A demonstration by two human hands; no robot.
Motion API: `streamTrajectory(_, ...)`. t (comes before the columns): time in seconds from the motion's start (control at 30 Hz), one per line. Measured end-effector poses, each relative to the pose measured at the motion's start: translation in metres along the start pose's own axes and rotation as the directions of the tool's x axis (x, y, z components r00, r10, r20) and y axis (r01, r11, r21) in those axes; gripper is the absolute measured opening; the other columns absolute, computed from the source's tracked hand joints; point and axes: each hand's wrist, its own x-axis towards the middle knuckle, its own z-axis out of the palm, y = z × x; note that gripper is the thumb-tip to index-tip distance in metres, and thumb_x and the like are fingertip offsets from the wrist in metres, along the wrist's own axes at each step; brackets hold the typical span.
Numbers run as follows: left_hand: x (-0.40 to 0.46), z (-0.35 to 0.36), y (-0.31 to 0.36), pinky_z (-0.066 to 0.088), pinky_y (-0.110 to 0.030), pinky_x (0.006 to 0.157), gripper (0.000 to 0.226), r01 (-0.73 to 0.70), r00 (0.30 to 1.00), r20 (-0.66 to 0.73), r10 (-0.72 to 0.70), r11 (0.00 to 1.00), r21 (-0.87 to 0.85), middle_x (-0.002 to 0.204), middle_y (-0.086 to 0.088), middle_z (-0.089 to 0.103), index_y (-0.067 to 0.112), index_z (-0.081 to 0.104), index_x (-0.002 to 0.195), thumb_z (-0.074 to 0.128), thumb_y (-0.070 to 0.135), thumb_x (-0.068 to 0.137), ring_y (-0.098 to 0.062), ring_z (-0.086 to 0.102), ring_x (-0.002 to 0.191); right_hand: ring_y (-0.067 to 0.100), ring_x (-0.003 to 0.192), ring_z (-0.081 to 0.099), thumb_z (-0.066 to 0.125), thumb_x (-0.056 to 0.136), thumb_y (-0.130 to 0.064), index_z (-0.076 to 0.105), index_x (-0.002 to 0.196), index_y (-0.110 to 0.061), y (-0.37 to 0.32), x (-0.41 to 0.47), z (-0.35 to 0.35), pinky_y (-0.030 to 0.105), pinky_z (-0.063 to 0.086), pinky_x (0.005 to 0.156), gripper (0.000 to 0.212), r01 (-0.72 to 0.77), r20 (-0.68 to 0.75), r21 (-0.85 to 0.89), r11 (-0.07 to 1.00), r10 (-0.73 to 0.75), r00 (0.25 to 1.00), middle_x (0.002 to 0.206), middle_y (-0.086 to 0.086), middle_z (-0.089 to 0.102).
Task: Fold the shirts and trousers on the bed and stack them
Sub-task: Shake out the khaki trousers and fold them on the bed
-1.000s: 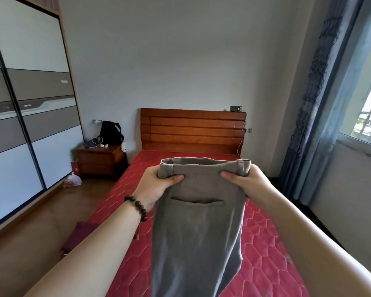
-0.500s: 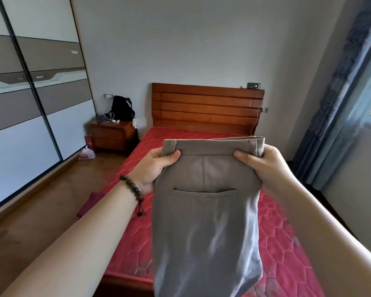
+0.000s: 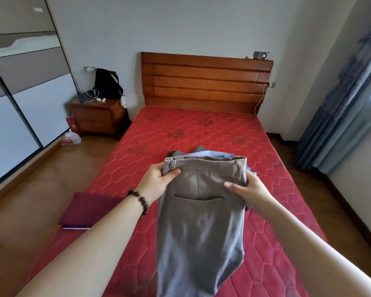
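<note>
Left hand (image 3: 156, 181) pinches the left waistband corner of the grey trousers (image 3: 201, 211), thumb on the near face, fingers behind the cloth. Right hand (image 3: 247, 190) grips the right side just below the waistband, thumb flat across the front, fingers wrapped behind. Trousers are held in the air over the red mattress (image 3: 201, 129), waistband edge up and away from the person, legs hanging toward the camera. Long axis runs roughly head-to-foot of the bed, legs doubled together, welt pocket facing the camera. Lower end runs out of frame. Just behind the waistband, a pile of blue and dark clothes (image 3: 201, 153) lies mid-mattress, mostly hidden. Beaded bracelet (image 3: 140, 202) on the left wrist. A maroon folded item (image 3: 88, 209) sits at the bed's left edge.
</note>
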Motion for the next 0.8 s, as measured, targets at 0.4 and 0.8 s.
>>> streamTrajectory(0.4, 0.145, -0.009, -0.185, 0.046, -0.015, 0.067, 0.016, 0.311, 0.950, -0.009, -0.311, 0.950, 0.037, 0.084, 0.015, 0.072, 0.031, 0.068, 0.084, 0.072, 0.015, 0.084, 0.006, 0.065, 0.079, 0.005, 0.071, 0.066, 0.081, 0.074, -0.016, 0.072, 0.083, -0.019, 0.105, 0.189, 0.061, 0.022, 0.054, 0.063, 0.013, -0.118, -0.103, -0.002, 0.993, 0.117, 0.988, 0.080, -0.004, 0.074)
streamTrajectory(0.8, 0.234, 0.072, -0.390, 0.025, -0.029, 0.046, 0.025, 0.313, 0.944, -0.278, -0.178, 0.749, 0.584, 0.055, 0.011, 0.046, 0.013, 0.062, 0.106, 0.053, 0.034, 0.097, -0.026, 0.054, 0.055, -0.005, 0.076, 0.062, 0.074, 0.081, -0.030, 0.060, 0.082, -0.029, 0.331, 0.297, 0.094, 0.017, 0.047, 0.066, 0.015, -0.157, -0.234, -0.257, 0.954, 0.096, 0.967, 0.076, -0.019, 0.068)
